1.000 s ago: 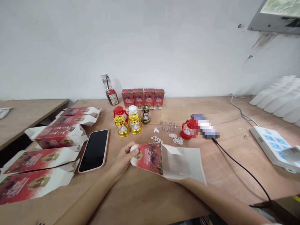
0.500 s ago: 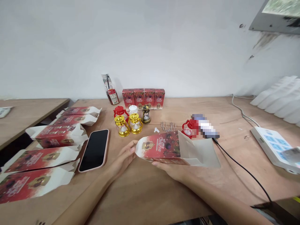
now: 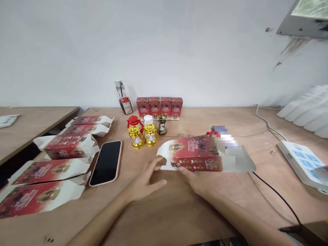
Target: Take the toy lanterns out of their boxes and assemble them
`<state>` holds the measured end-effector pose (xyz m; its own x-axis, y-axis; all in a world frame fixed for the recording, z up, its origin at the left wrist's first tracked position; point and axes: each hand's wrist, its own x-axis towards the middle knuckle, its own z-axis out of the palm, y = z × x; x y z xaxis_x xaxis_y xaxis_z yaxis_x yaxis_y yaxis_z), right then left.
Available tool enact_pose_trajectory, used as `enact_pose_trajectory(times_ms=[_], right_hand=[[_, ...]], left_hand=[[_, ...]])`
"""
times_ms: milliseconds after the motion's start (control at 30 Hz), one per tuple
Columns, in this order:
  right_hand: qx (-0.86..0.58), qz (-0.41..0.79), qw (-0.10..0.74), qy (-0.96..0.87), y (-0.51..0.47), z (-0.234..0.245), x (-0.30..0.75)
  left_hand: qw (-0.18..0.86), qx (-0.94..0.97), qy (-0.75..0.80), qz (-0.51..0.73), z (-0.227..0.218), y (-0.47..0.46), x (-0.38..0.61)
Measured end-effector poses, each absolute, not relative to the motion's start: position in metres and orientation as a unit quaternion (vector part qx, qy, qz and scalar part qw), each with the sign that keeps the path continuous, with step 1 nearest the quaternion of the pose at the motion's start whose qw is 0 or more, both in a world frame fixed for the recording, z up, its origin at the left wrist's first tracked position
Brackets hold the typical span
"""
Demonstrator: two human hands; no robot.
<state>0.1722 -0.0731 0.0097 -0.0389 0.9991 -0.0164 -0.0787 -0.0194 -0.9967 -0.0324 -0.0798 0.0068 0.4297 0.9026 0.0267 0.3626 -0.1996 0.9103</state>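
My right hand (image 3: 196,179) grips a red printed Christmas gift box (image 3: 196,162) from its near side, thumb on the lower face and fingers hidden behind. The box lies on its side in the air or just on the table; I cannot tell which. White flaps stand open at both ends, the longer one pointing right. At the left-end flaps is my left hand (image 3: 146,179), open, thumb spread away and fingertips at the flap edge. Behind the box are small lanterns: two gold ones (image 3: 136,138), a red one (image 3: 134,122), a white one (image 3: 148,119) and a black one (image 3: 162,125).
Several open-ended red boxes (image 3: 41,171) line the left side beside a phone (image 3: 106,164). Four-sided closed red boxes (image 3: 155,108) and a bottle (image 3: 125,104) stand by the wall. At right are a power strip (image 3: 302,164), a black cable (image 3: 278,196) and white foam pieces (image 3: 304,109).
The box has moved right and turned, showing more of its lower side. My left hand has opened its thumb away from the flap, and my right hand keeps hold.
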Motion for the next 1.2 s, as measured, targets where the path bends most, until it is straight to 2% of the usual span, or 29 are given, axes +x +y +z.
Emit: enact_pose_trajectory(times_ms=[100,233,367,500,733,933,1067,1200], right_hand=[[-0.473,0.53,0.565,-0.42,-0.069,-0.007,0.174],[-0.434,0.576,0.594,-0.356,-0.068,-0.02,0.177],[-0.35,0.658,0.568,-0.349,-0.071,-0.012,0.172],[-0.349,0.705,0.533,-0.312,-0.07,0.004,0.167],[-0.403,0.693,0.517,-0.301,-0.069,0.009,0.174],[-0.362,0.727,0.409,-0.415,-0.078,0.003,0.177],[-0.28,0.756,0.333,-0.49,-0.082,-0.003,0.176],[-0.181,0.765,0.301,-0.539,-0.079,-0.003,0.173]], left_hand=[[0.453,0.727,0.429,0.287,0.003,-0.08,-0.03],[0.5,0.661,0.42,0.369,0.008,-0.073,-0.031],[0.602,0.545,0.367,0.454,0.008,-0.069,-0.034],[0.686,0.474,0.33,0.443,0.006,-0.069,-0.037],[0.638,0.51,0.394,0.42,0.026,-0.092,-0.039],[0.639,0.51,0.472,0.33,0.041,-0.145,-0.044],[0.62,0.534,0.485,0.309,0.047,-0.17,-0.049],[0.551,0.535,0.519,0.375,0.046,-0.177,-0.067]])
